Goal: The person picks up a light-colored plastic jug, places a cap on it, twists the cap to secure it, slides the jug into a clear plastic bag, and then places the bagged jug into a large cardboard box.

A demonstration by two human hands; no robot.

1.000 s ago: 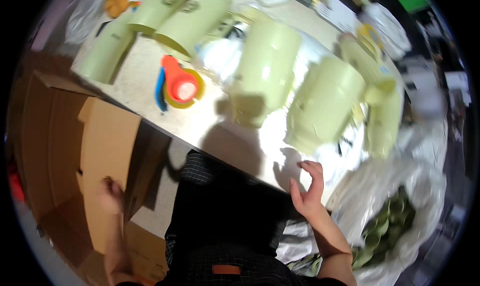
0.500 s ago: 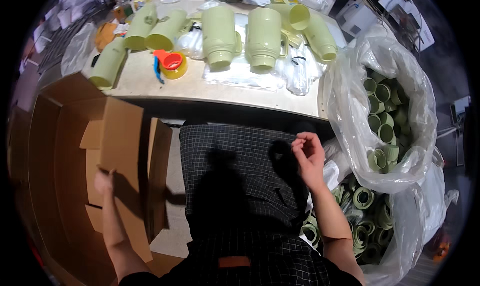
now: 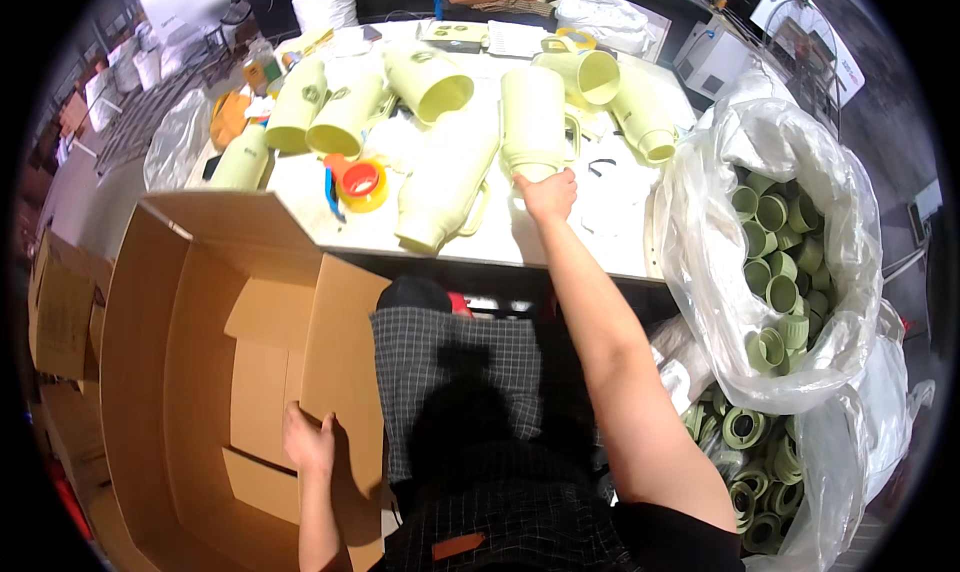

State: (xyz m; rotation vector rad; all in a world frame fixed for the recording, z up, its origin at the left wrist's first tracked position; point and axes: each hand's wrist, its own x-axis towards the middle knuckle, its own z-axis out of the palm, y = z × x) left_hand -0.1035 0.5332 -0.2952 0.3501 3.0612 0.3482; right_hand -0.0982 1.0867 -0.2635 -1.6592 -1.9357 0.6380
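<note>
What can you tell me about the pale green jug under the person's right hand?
The jug is pale yellow-green, smooth and slightly shiny, and looks like plastic. Its wide, rounded body steps in to a narrower end that points toward the person, and a looped handle sticks out on its right side. It is on the white table; whether it lies flat or stands is hard to tell. The right hand grips its narrow end, hiding the very tip.
</note>
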